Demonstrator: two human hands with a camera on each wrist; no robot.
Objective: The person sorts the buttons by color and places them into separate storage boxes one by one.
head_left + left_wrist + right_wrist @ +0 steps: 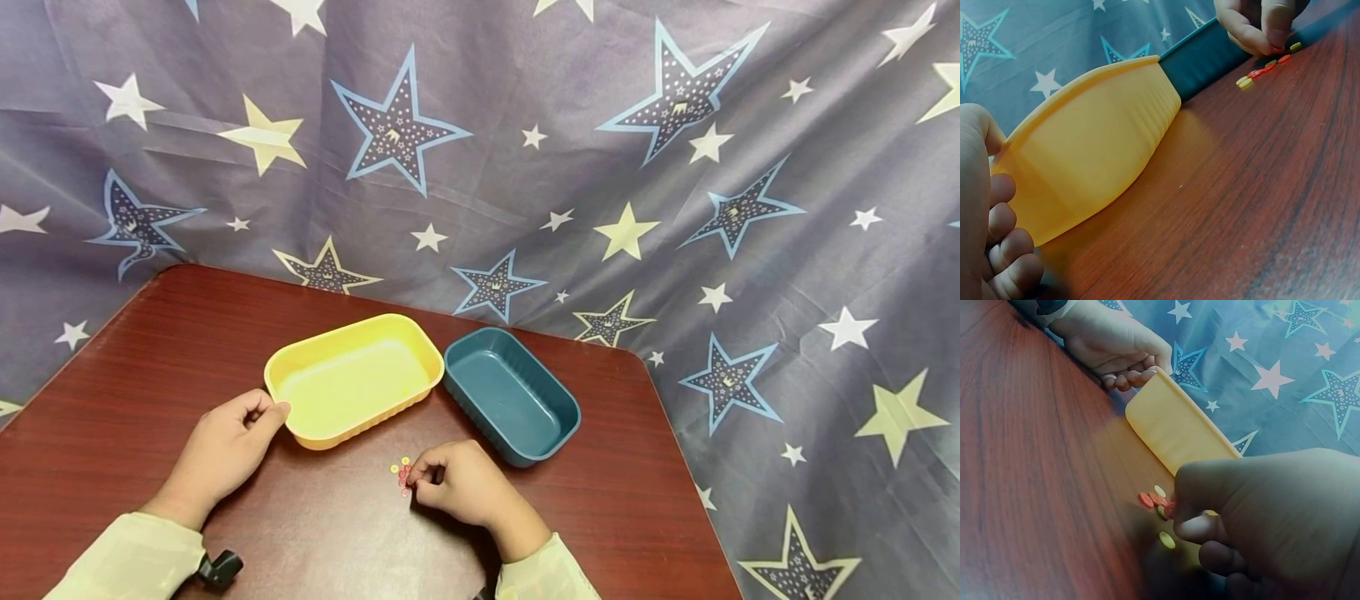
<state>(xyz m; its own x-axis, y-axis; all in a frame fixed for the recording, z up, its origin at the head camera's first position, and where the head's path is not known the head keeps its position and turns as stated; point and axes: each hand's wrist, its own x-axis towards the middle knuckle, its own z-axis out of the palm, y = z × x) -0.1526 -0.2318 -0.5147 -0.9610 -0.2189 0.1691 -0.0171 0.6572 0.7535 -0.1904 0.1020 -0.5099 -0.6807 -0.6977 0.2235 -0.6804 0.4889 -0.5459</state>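
Note:
My left hand (228, 446) pinches the near-left rim of a yellow plastic basin (360, 422) between thumb and fingers. In the left wrist view, its other fingers curl beside the basin wall. Small red and yellow discs like buttons (402, 475) lie in a loose cluster on the table, in front of the two basins. Over the cluster's right side, my right hand (468, 487) pinches a red button (1277, 49) at its thumb and fingertip. Part of the cluster is hidden behind that hand in the right wrist view.
A dark teal basin (510, 392) stands right of the yellow one, close against its corner. Both sit on a reddish-brown wooden table (322, 533). A grey curtain (480, 125) with stars hangs behind the table and along its right side.

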